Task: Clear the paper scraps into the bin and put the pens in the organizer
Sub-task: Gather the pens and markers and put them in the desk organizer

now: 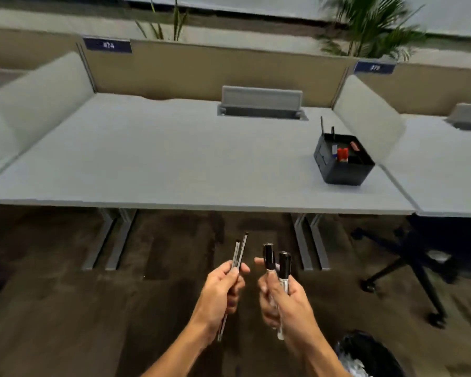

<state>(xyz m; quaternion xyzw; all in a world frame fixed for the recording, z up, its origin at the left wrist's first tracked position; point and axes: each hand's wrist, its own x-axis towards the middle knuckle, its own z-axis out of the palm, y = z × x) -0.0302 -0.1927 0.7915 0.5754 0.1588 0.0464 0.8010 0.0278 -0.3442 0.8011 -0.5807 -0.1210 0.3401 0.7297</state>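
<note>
Nearest, at five o'clock, the bin (pixel 370 355) sits on the floor, pale scraps showing inside. Just beyond, the left hand (pixel 220 289) grips thin pens (pixel 239 254), and the right hand (pixel 283 297) grips two markers (pixel 276 268), all held upright over the floor, short of the counter (pixel 174 164). No scraps show on the counter. The organizer (pixel 343 161) stands far off at one o'clock, already partly filled. Bundled pens could slip and drop to the floor during the reach, or snag on what already stands in the organizer and tip out.
</note>
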